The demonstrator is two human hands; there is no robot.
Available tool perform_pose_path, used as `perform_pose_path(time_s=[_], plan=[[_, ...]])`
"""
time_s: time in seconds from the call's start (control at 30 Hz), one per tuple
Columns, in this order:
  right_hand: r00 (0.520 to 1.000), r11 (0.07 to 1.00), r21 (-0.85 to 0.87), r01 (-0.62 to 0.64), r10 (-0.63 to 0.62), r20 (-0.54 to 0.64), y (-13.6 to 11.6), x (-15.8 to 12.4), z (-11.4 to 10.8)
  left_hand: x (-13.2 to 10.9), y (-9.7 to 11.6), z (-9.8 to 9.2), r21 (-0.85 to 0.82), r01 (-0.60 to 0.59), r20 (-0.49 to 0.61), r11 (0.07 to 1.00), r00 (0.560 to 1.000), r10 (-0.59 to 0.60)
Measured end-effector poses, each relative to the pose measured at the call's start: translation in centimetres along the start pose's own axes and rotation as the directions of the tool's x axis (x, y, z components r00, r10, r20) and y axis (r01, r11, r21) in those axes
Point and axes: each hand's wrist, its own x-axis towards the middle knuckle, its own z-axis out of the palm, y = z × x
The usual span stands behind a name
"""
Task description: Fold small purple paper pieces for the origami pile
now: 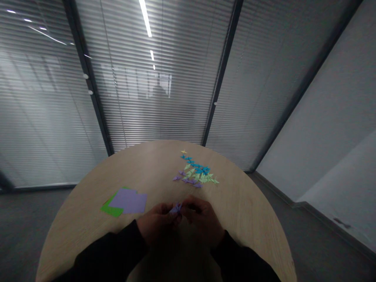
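Observation:
A small folded purple paper piece (176,208) is held between my two hands near the table's front. My left hand (157,222) pinches it from the left, fingers closed. From the right, my right hand (202,219) grips its other side between thumb and fingers. Beyond the hands lie several small folded papers: purple ones (192,181), pale green ones (205,178), blue ones (201,169) and one yellow one (183,151) at the back. To the left, flat purple sheets (127,200) overlap green sheets (113,210).
The round wooden table (249,199) has its curved edge at the back and sides. Behind it stand glass panels with blinds (164,117) and dark frames. A pale wall (323,137) rises on the right, above a grey floor.

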Motion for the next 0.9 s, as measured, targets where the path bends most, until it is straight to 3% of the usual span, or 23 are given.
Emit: perform_pose_path(time_s=[0.13, 0.27, 0.47, 0.67, 0.9], plan=[[0.997, 0.999, -0.033, 0.016, -0.019, -0.073, 0.3, -0.1, -0.1, 0.2, -0.2, -0.2, 0.002, -0.006, -0.028, 1.000, 1.000, 0.006], [0.983, 0.965, -0.233, 0.121, -0.149, -0.107, -0.2, -0.1, -0.4, 0.6, -0.5, -0.5, 0.015, -0.025, -0.065, 1.000, 0.998, 0.026], [0.933, 0.800, -0.528, 0.287, -0.358, -0.036, -1.2, -0.2, -0.5, 0.8, -0.6, -0.2, 0.035, -0.043, -0.116, 0.998, 0.992, 0.046], [0.901, 0.712, -0.610, 0.347, -0.434, 0.006, -0.9, -0.4, -0.4, 0.7, -0.5, 0.1, 0.018, -0.047, -0.130, 0.999, 0.990, 0.049], [0.829, 0.549, -0.729, 0.410, -0.558, 0.046, -0.8, -0.5, -0.5, 0.6, -0.6, 0.2, -0.004, -0.105, -0.121, 0.995, 0.987, 0.103]])
